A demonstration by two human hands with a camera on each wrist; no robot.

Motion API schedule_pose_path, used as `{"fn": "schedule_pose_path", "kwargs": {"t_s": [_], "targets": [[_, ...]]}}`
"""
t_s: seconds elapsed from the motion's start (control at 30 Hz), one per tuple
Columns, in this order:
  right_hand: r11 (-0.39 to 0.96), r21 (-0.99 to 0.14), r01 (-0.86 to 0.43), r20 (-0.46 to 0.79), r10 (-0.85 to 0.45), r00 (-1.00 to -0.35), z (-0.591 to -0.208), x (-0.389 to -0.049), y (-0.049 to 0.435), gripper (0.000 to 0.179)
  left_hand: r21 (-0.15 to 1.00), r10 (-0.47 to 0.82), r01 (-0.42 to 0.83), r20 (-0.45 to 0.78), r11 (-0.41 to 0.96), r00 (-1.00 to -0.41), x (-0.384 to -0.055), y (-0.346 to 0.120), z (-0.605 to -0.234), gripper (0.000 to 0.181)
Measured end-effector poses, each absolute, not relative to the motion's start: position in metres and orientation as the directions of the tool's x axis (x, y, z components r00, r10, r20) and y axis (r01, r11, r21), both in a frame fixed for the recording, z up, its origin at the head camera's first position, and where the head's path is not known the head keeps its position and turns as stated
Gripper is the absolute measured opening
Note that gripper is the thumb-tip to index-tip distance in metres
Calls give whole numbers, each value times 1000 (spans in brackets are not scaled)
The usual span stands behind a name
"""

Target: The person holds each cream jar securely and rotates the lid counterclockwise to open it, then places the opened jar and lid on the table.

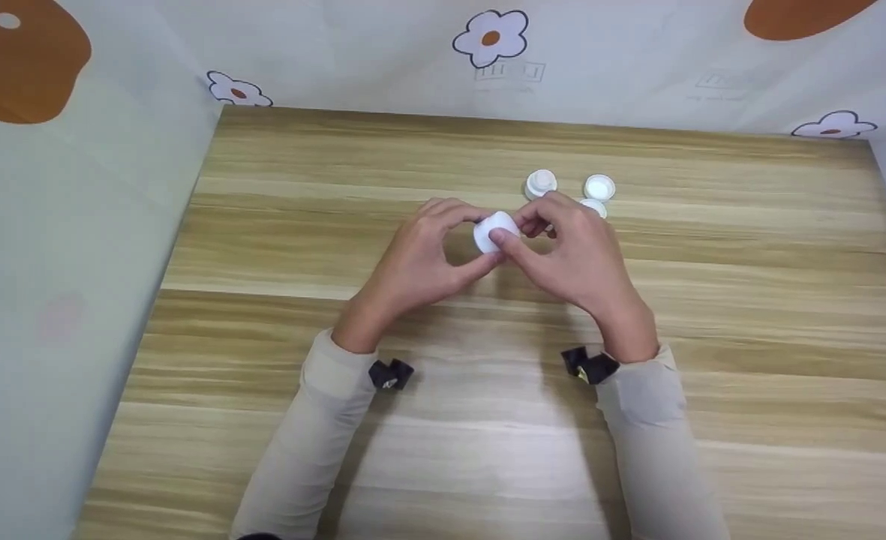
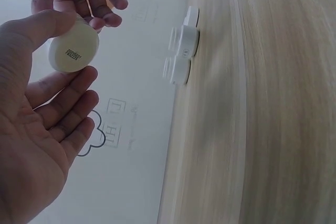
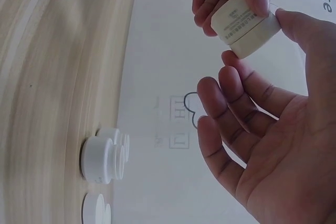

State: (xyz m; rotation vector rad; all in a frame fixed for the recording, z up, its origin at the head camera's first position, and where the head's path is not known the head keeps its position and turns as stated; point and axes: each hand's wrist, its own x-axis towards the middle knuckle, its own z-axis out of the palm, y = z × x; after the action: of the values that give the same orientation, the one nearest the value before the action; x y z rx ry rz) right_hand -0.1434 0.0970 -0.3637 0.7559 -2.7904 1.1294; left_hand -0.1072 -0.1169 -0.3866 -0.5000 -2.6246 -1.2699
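Both hands hold a small white cosmetic jar [image 1: 487,234] with its lid on, raised above the table. My left hand [image 1: 431,251] pinches the jar body between thumb and fingers; its base, printed with dark characters, faces the left wrist camera. In the right wrist view, lines of print run along the jar's side [image 3: 237,20], and a seam separates it from the lid [image 3: 256,38]. My right hand [image 1: 574,251] pinches that lid between thumb and index finger, with the other fingers loosely bent.
Beyond the right hand, an uncapped white jar [image 1: 541,184] stands on the wooden table [image 1: 262,360]. Near it lie a round white piece [image 1: 599,187] and another [image 1: 595,208] partly hidden by the hand. A flower-patterned white sheet [image 1: 382,60] borders the table's back.
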Motion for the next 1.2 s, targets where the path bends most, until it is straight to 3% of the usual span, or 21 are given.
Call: {"fn": "schedule_pose_path", "kwargs": {"t_s": [0.4, 0.7, 1.2], "targets": [[588, -658, -469, 215, -451, -866, -364, -145, 96, 30, 738, 228, 357, 275, 573, -934, -108, -117, -387, 41], [643, -639, -421, 199, -391, -899, -364, -143, 97, 42, 741, 217, 364, 292, 564, -932, -108, -117, -387, 40], [610, -645, -459, 221, -426, -877, -364, -143, 95, 32, 722, 234, 371, 288, 584, -929, -108, -117, -388, 43]]}}
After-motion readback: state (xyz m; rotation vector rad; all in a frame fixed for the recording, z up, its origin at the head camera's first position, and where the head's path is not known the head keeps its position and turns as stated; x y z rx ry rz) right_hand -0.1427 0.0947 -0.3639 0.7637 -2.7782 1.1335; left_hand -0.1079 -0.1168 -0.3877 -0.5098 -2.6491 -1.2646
